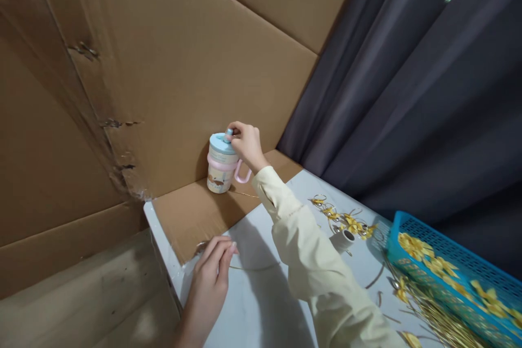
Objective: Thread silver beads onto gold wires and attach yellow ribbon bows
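Observation:
A child-style drinking cup (220, 175) with a pale blue lid, a pink band and a pink handle stands upright on the cardboard, close to the upright cardboard panel. My right hand (245, 141) reaches over from the right, thumb and fingers closed around the small blue spout on the cup's lid. Lower down, near the table's left edge, is my left hand (212, 266), its fingers curled and pressed together. Whatever it may hold is hidden. A thin gold wire (256, 269) lies on the white table just right of those fingers.
Gold ribbon flowers with wire rings (345, 222) and a grey tube (342, 240) lie on the white table (261, 318). At right, a blue basket (457, 250) contains gold flowers, beside a bundle of gold wires (440, 310). Cardboard panels (196, 65) and a dark curtain (408, 92) stand behind.

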A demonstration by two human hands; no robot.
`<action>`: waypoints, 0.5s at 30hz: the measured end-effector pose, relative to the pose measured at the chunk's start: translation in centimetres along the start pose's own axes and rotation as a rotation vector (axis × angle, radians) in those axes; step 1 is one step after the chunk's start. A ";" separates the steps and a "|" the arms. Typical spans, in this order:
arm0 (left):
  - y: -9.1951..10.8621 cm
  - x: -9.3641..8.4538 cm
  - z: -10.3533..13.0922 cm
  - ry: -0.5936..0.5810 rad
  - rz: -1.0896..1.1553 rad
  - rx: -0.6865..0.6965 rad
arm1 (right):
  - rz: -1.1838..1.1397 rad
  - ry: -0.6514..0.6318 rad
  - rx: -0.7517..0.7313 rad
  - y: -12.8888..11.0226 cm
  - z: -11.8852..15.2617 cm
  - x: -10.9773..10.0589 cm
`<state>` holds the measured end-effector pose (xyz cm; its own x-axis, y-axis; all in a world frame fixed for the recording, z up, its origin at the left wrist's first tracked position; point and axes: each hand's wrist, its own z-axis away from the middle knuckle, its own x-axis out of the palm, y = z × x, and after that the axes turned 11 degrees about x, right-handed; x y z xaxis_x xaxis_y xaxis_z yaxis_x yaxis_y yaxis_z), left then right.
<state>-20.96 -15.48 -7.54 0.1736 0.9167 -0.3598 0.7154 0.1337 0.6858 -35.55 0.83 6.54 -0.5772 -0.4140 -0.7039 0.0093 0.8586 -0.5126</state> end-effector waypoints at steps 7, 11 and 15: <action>-0.1 0.0 0.0 -0.014 -0.002 -0.035 | 0.232 -0.124 -0.099 -1.5 -0.3 -1.5; -0.3 0.1 0.0 -0.026 0.012 -0.045 | 0.398 -0.190 -0.142 -2.8 -1.2 -2.5; -0.5 0.2 0.1 -0.044 0.021 -0.065 | 0.524 -0.261 -0.188 -4.0 -1.8 -2.7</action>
<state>-21.17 -15.41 -8.03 0.2182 0.9024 -0.3715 0.6659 0.1406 0.7327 -35.56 -0.93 11.35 -0.3156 0.0374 -0.9481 0.0796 0.9967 0.0129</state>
